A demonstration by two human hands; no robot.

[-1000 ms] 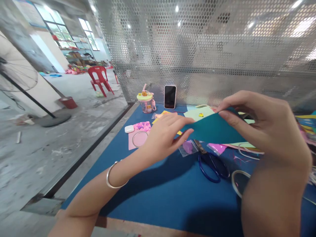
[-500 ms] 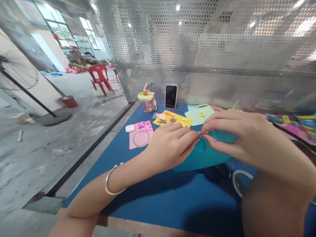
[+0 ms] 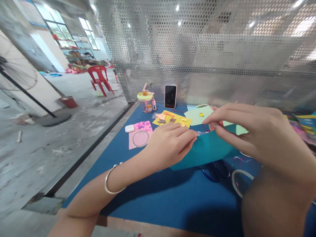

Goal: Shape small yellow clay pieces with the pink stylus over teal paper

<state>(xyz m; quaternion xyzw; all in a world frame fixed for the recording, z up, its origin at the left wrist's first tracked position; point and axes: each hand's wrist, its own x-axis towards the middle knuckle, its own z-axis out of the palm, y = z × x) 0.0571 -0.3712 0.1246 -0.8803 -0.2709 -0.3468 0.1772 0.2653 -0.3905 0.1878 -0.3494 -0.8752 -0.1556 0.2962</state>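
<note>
My left hand (image 3: 172, 141) is closed, its fingers and thumb pressed together at the upper left edge of a teal sheet (image 3: 204, 151). By those fingertips shows a small clear piece (image 3: 202, 133), too small to make out. My right hand (image 3: 247, 131) hovers over the sheet's right end, thumb and forefinger apart, with nothing visible between their tips. Its other fingers are partly hidden. Beneath the sheet lie the dark blue loop handles (image 3: 216, 171) of what look like scissors, partly covered.
Small animal-shaped pieces lie on a yellow sheet (image 3: 158, 122). A pink sheet (image 3: 133, 144) bears a ring (image 3: 141, 138) beside a white case (image 3: 129, 128). Behind stand a lidded cup (image 3: 146, 103) and a phone (image 3: 170, 96), before a perforated metal panel (image 3: 209, 49).
My right hand has moved right, away from my left fingertips, and its thumb and forefinger have spread apart. More of the teal sheet's top edge shows. My left hand has barely moved.
</note>
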